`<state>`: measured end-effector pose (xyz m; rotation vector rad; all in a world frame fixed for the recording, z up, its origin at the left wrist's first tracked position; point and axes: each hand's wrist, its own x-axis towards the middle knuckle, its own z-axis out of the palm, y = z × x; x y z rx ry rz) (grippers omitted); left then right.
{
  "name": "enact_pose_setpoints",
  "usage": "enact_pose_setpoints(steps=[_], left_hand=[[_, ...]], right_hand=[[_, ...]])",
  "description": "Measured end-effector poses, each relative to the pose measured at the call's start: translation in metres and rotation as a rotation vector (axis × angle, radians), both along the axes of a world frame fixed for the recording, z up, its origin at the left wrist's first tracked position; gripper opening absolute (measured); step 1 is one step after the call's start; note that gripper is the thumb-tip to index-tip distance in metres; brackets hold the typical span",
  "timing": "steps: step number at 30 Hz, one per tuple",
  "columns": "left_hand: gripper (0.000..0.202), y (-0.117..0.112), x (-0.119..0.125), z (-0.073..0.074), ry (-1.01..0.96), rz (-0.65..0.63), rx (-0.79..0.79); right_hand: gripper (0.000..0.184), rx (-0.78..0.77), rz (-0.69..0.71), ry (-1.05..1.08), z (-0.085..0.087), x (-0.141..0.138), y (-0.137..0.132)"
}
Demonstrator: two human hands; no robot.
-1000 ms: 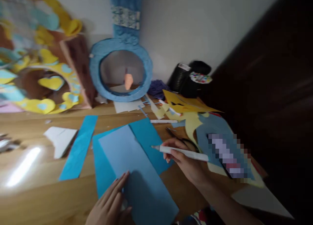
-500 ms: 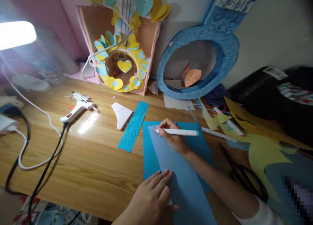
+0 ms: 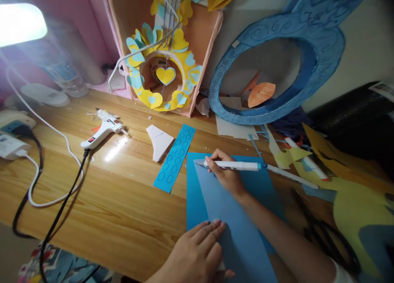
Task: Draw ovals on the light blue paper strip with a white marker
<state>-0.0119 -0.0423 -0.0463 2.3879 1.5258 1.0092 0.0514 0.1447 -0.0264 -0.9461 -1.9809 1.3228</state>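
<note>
A white marker pen (image 3: 240, 165) lies almost level in my right hand (image 3: 226, 174), its fingers closed round it near the tip. The tip is at the upper left corner of a light blue paper sheet (image 3: 243, 233). That sheet rests on a brighter blue sheet (image 3: 194, 205). My left hand (image 3: 198, 250) lies on the lower left edge of the light blue sheet, fingers stretched out, holding nothing. To the left is a blue paper strip (image 3: 175, 162) with rows of drawn ovals.
A glue gun (image 3: 103, 133) with a black cord and a white paper scrap (image 3: 159, 142) lie on the left. Black scissors (image 3: 328, 229), another marker (image 3: 308, 162) and yellow paper (image 3: 353, 201) lie right. Behind stand a heart-decorated box (image 3: 209, 41) and a blue guitar-shaped frame (image 3: 224, 69).
The view has shifted, so most things appear a little further right. Both hands stay in nearly the same places on the paper, and the marker remains in the right hand.
</note>
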Motion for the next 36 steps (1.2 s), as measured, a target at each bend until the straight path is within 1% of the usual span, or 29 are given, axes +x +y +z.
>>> enact_pose_setpoints(steps=[4,10,15,20,26,32,36], left_hand=[[0.040,0.000,-0.001,0.001,-0.009,-0.005,-0.032],[0.046,-0.001,0.000,0.004,-0.010,-0.012,-0.056],[0.046,-0.002,-0.001,0.005,-0.025,-0.010,-0.073],[0.043,-0.001,-0.001,0.008,-0.033,-0.034,-0.118],[0.040,-0.002,-0.002,0.010,-0.041,-0.044,-0.136],[0.040,-0.002,-0.003,0.010,-0.057,-0.021,-0.124],[0.041,-0.002,-0.002,0.011,-0.050,-0.023,-0.117]], right_hand=[[0.034,0.000,0.026,-0.005,-0.002,0.002,0.002],[0.031,-0.001,-0.037,0.052,-0.005,0.002,0.003],[0.029,0.009,-0.020,0.042,-0.004,0.000,0.001],[0.032,0.045,-0.060,0.034,-0.006,0.002,0.002],[0.032,0.017,-0.010,0.029,-0.005,0.005,0.003],[0.031,0.041,-0.139,0.067,-0.006,0.008,0.009],[0.031,0.074,-0.166,0.051,-0.006,0.008,0.010]])
